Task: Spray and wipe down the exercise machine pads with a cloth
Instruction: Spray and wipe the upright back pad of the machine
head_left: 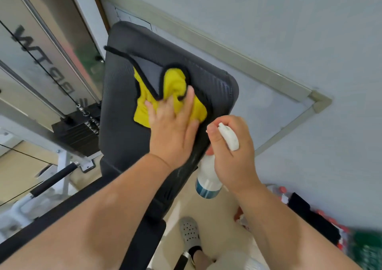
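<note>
The left hand (171, 129) lies flat with the palm down, its fingers (189, 102) straight and a little spread, pressing on the cloth (175, 83). Its bare forearm (93, 214) reaches forward from the lower left. The right hand (233, 152) is just beside it, curled round the spray bottle (206, 166). The right forearm (289, 214) comes in from the lower right.

Spray bottle (207, 180) neck hidden by right hand (233, 152), cloth (165, 88) partly under left hand (171, 133), corner clutter (370, 251) blurred

Yellow-and-grey cloth (165, 96), black pad (124, 137), white bottle (207, 174)
</note>
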